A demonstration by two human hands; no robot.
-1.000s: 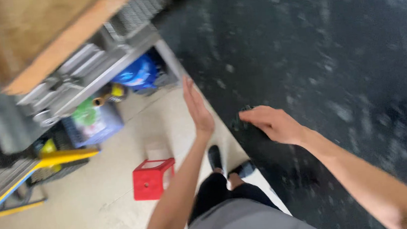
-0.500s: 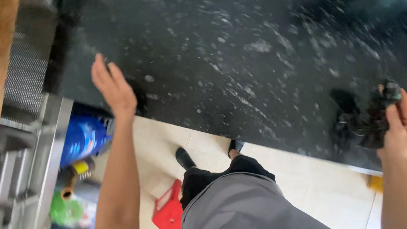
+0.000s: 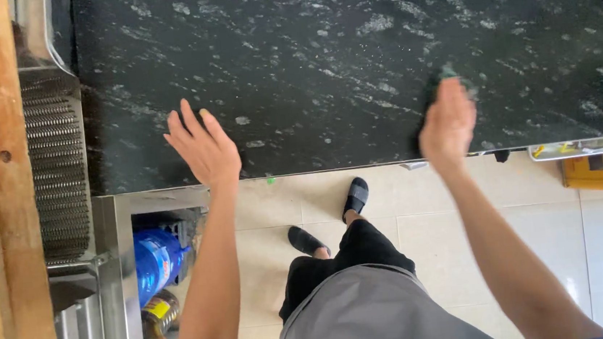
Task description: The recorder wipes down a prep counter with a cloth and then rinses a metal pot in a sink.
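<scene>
Black speckled stone countertop (image 3: 349, 49) fills the upper view, its front edge above 2 black slippers (image 3: 355, 195). Left hand (image 3: 201, 148) hovers flat, fingers spread, holding nothing. Right hand (image 3: 447, 124) presses something dark, blurred; its grip cannot be told.

You have two hands over one black speckled countertop (image 3: 349, 49): left hand (image 3: 201, 145), right hand (image 3: 446, 124). Below: two black slippers (image 3: 355, 195), one blue water jug (image 3: 155, 261), perhaps one brown bottle (image 3: 156, 322).
</scene>
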